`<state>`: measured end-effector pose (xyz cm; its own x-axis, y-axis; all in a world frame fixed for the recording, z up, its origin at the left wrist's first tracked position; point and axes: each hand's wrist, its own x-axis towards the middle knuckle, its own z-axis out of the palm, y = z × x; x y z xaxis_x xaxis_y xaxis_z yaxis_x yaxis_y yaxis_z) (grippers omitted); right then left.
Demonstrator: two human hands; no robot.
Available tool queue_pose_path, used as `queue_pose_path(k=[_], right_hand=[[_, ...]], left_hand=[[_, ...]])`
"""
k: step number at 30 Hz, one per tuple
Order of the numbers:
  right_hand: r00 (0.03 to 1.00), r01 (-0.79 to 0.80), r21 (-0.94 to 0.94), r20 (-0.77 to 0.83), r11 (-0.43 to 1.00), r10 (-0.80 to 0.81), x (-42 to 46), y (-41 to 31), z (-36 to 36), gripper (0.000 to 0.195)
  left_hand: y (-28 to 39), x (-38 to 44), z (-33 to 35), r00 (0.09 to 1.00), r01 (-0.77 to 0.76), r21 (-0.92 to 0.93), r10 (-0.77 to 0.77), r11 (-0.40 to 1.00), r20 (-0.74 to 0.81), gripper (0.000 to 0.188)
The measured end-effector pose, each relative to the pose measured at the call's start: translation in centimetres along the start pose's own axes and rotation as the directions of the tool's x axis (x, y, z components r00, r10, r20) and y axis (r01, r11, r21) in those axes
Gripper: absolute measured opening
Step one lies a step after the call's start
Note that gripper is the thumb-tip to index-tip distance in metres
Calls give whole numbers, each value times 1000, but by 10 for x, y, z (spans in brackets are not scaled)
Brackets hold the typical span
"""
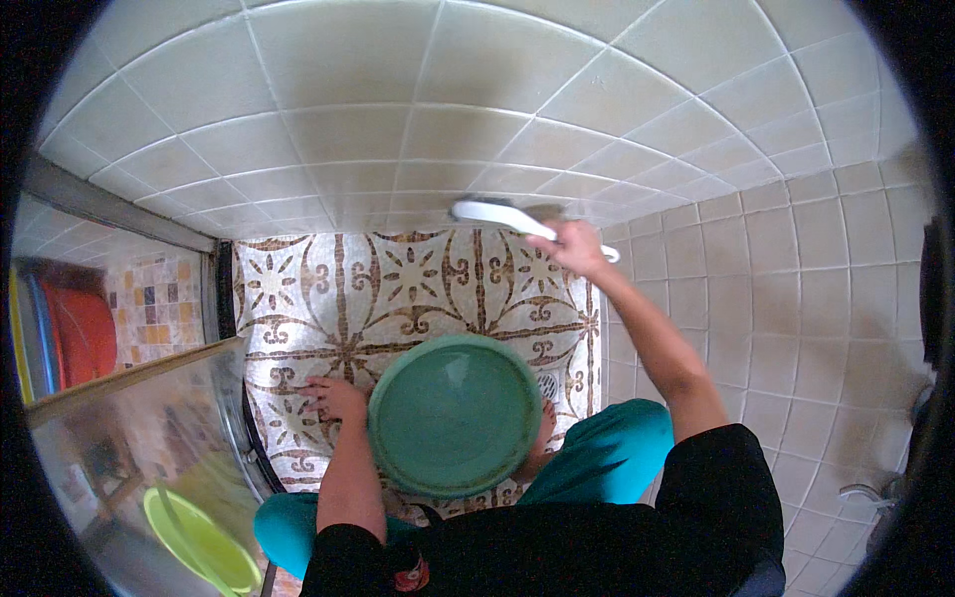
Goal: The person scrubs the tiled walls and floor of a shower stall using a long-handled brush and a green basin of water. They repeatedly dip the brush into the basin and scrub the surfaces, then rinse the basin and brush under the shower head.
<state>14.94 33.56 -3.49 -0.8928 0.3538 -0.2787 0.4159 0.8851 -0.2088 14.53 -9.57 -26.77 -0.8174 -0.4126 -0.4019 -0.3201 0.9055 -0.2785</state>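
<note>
My right hand point(573, 246) grips the handle of a white scrub brush point(503, 215). The dark bristles face the tiled wall point(477, 127) in front of me and look to be against it. My left hand point(337, 398) is empty, fingers apart, beside the left rim of a round green plastic basin point(455, 343). Whether it touches the basin cannot be made out. Standing between my feet, the basin seems to hold some water. Under it spreads a patterned mosaic-style floor point(406, 313) in white and brown.
A round floor drain point(548, 384) lies right of the basin. Tiled wall point(694, 298) bounds the right side. On the left are a framed glass door point(149, 418) and a dark threshold point(226, 291). Beyond the glass sit a lime-green basin point(201, 541) and a red container point(78, 324).
</note>
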Motion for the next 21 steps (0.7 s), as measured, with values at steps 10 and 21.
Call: queue_pose_path(k=[10,21], right_hand=[[930,-299,-290,-302,909,210,-94,132,-53,46],[768,291,939,-344,185,539,-71,64,-126,48]], left_hand=[[6,-9,-24,986,7,-119,13,993,165,119],[10,-8,-29,989,59,-40,-53,997,139,125]])
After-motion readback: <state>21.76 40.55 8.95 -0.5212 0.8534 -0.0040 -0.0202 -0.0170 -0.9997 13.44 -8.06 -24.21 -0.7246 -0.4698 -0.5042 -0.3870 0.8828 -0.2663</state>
